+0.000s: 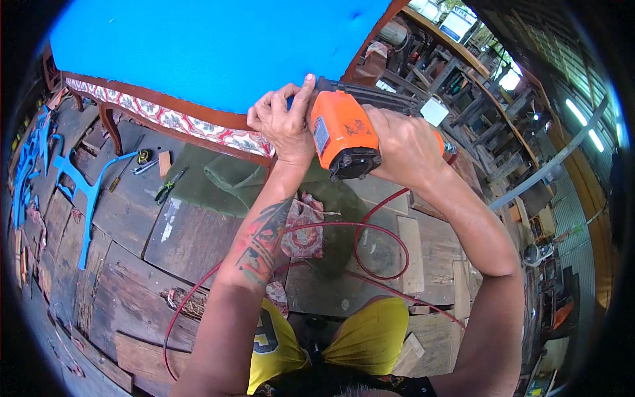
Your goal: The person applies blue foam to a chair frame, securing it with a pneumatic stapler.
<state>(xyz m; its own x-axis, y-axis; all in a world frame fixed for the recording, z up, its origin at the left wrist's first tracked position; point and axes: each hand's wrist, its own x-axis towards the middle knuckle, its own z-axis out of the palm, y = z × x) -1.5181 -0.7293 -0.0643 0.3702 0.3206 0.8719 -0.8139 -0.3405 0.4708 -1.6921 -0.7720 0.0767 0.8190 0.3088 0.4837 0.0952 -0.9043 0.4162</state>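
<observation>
An orange air stapler [344, 132] is pressed against the edge of a blue foam seat [211, 46] on a wooden chair frame. My right hand [403, 145] grips the stapler's handle. My left hand [283, 119] rests on the blue foam edge just left of the stapler, its thumb touching the tool's front. Below the foam runs a strip of floral fabric [178, 120] along the brown wooden rail [152, 98].
A red air hose [377, 228] loops over the wooden plank floor [192, 238]. Pliers [167, 187], a tape measure [143, 156] and blue foam offcuts [83, 192] lie at left. A green cushion [231, 175] and fabric scraps [303, 228] lie below; chair frames stand at right.
</observation>
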